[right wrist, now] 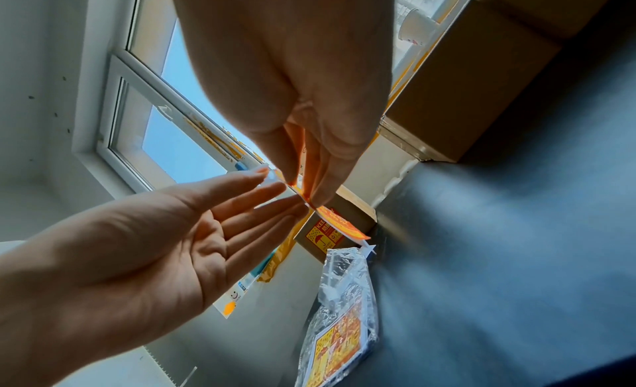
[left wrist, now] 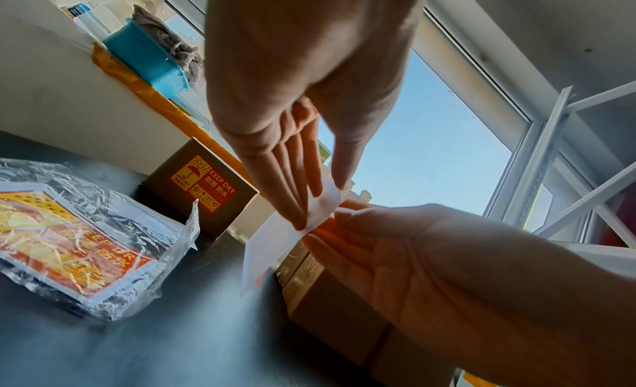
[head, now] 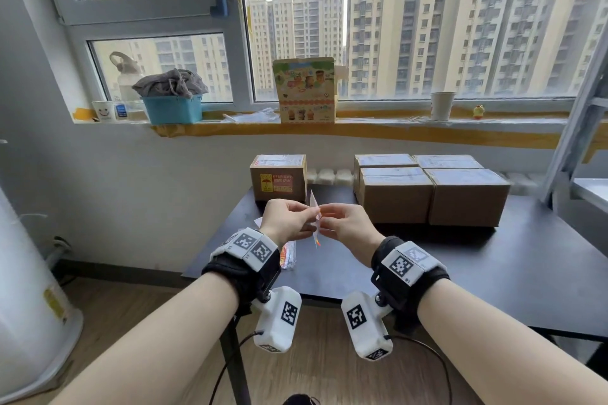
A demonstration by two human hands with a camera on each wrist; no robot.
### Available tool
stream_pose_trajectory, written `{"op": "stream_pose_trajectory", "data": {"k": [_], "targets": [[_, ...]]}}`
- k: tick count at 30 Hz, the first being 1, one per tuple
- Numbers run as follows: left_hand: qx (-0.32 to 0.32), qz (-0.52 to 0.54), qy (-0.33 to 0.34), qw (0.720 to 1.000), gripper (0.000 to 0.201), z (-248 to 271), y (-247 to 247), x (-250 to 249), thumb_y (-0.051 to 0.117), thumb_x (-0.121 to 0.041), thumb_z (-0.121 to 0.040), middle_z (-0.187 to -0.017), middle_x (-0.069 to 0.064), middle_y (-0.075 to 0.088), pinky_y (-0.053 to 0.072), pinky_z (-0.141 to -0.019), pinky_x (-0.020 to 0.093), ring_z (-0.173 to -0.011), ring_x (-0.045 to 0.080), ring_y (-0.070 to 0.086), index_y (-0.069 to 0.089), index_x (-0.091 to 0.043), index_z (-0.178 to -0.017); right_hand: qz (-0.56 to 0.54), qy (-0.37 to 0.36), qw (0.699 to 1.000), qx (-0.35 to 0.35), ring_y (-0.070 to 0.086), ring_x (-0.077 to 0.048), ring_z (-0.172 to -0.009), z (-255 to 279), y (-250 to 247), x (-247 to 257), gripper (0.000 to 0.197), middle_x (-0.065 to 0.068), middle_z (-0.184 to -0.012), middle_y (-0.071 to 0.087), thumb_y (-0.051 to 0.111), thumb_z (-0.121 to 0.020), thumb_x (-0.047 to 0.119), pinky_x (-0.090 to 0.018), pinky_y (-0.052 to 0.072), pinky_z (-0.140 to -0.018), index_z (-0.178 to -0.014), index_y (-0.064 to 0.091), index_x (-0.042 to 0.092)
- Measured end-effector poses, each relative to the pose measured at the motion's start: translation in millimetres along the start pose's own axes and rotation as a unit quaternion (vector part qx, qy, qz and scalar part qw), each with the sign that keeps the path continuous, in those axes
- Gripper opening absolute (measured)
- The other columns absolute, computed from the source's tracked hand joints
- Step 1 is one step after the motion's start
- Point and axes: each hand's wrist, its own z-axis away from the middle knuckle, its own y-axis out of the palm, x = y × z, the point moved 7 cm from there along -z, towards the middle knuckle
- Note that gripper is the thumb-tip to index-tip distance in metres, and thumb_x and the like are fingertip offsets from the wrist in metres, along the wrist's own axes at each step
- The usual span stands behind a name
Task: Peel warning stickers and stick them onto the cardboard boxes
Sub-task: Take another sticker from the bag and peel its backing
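Both hands raised above the near-left part of the dark table (head: 493, 260), meeting on one sticker sheet (left wrist: 275, 243): left hand (head: 289, 220) pinching its white backing, right hand (head: 345, 223) pinching the orange sticker (right wrist: 344, 227) at the same top corner. Near the table's left edge, a plastic-wrapped sticker pack (left wrist: 68, 246) reading "KEEP DRY". At the far edge, one labelled box (head: 278, 177) bearing an orange "KEEP DRY" sticker with an umbrella; toward the far right corner, four plain boxes (head: 431, 189) touching in a block.
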Motion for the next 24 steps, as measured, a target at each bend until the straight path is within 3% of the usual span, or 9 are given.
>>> {"op": "stream_pose_trajectory", "data": {"k": [3, 9, 13, 15, 18, 22, 24], "targets": [[0.005, 0.000, 0.000, 1.000, 0.018, 0.4, 1.8, -0.8, 0.067, -0.011, -0.085, -0.080, 0.016, 0.067, 0.057, -0.070, 0.028, -0.070, 0.023, 0.066, 0.067, 0.006, -0.092, -0.045, 0.020, 0.999, -0.001, 0.061, -0.017, -0.075, 0.5, -1.9, -2.3, 0.020, -0.015, -0.089, 0.063, 0.048, -0.093, -0.004, -0.019, 0.053, -0.072, -0.107, 0.062, -0.007], [0.005, -0.005, 0.007, 1.000, 0.019, -0.7, 4.2, 0.4, 0.066, -0.009, -0.086, -0.084, 0.018, 0.066, 0.058, -0.070, 0.027, -0.071, 0.022, 0.067, 0.066, 0.007, -0.097, -0.121, 0.048, 0.991, -0.023, 0.064, -0.021, -0.080, 1.8, -7.7, -7.8, 0.020, -0.015, -0.091, 0.065, 0.051, -0.095, 0.009, -0.028, 0.054, -0.081, -0.105, 0.062, -0.004], [0.005, -0.012, 0.013, 1.000, 0.019, -3.0, 6.1, 2.6, 0.064, -0.006, -0.087, -0.088, 0.021, 0.067, 0.059, -0.070, 0.027, -0.071, 0.023, 0.067, 0.066, 0.007, -0.100, -0.112, 0.041, 0.992, -0.029, 0.065, -0.017, -0.076, 1.4, -10.0, -9.6, 0.024, -0.012, -0.087, 0.065, 0.057, -0.092, 0.010, -0.024, 0.056, -0.076, -0.107, 0.061, -0.008], [0.005, -0.011, 0.013, 1.000, 0.019, -3.9, 6.7, 3.0, 0.063, -0.005, -0.087, -0.086, 0.021, 0.067, 0.058, -0.067, 0.025, -0.070, 0.022, 0.067, 0.066, 0.008, -0.100, -0.107, 0.037, 0.993, -0.032, 0.064, -0.016, -0.073, 1.8, -11.1, -9.7, 0.017, -0.011, -0.083, 0.064, 0.058, -0.091, 0.007, -0.021, 0.056, -0.072, -0.100, 0.062, -0.006], [0.002, -0.008, 0.013, 1.000, 0.008, -4.6, 5.8, 2.6, 0.061, 0.000, -0.087, -0.076, 0.018, 0.064, 0.058, -0.062, 0.022, -0.064, 0.020, 0.065, 0.065, 0.006, -0.089, -0.105, 0.037, 0.993, -0.046, 0.061, -0.016, -0.068, 1.4, -14.5, -8.7, 0.010, -0.011, -0.077, 0.060, 0.055, -0.092, 0.004, -0.018, 0.056, -0.067, -0.082, 0.059, 0.001], [-0.016, -0.010, 0.014, 1.000, 0.013, -7.0, -1.7, 1.9, 0.056, 0.003, -0.088, -0.072, 0.015, 0.061, 0.057, -0.057, 0.021, -0.062, 0.022, 0.064, 0.061, 0.000, -0.076, -0.098, 0.042, 0.992, -0.070, 0.059, -0.017, -0.067, -0.5, -22.7, -8.3, 0.014, -0.011, -0.077, 0.058, 0.055, -0.092, 0.004, -0.027, 0.056, -0.074, -0.078, 0.058, 0.004], [-0.025, -0.007, 0.012, 1.000, 0.014, -8.5, -7.1, 1.7, 0.055, 0.003, -0.089, -0.073, 0.014, 0.061, 0.057, -0.055, 0.021, -0.063, 0.022, 0.064, 0.060, -0.001, -0.077, -0.102, 0.043, 0.991, -0.077, 0.061, -0.018, -0.069, -1.1, -26.3, -7.3, 0.014, -0.012, -0.080, 0.061, 0.054, -0.092, 0.004, -0.026, 0.057, -0.070, -0.079, 0.058, 0.005]]}}
